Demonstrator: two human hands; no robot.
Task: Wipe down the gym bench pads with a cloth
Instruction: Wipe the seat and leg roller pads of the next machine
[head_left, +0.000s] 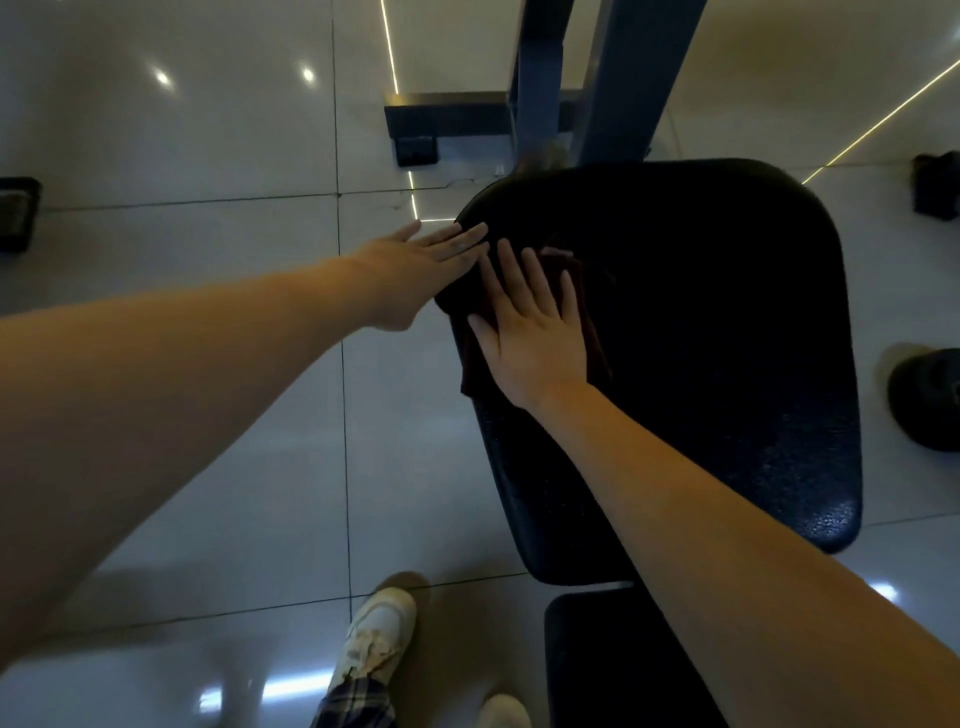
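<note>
The right hand (530, 327) lies flat, fingers straight, pressing the dark red cloth (589, 301) onto the black pad (717, 364) without gripping it. The cloth sits under that palm, its edges showing just right of and below it. The left hand (423, 270), also flat and unclenched, touches the pad's rounded corner just left of the right hand. Nearly all the pad lies right of the right hand and back toward the person, its long axis running toward a second pad (623, 670). The next stroke probably goes that way, led by the right hand.
</note>
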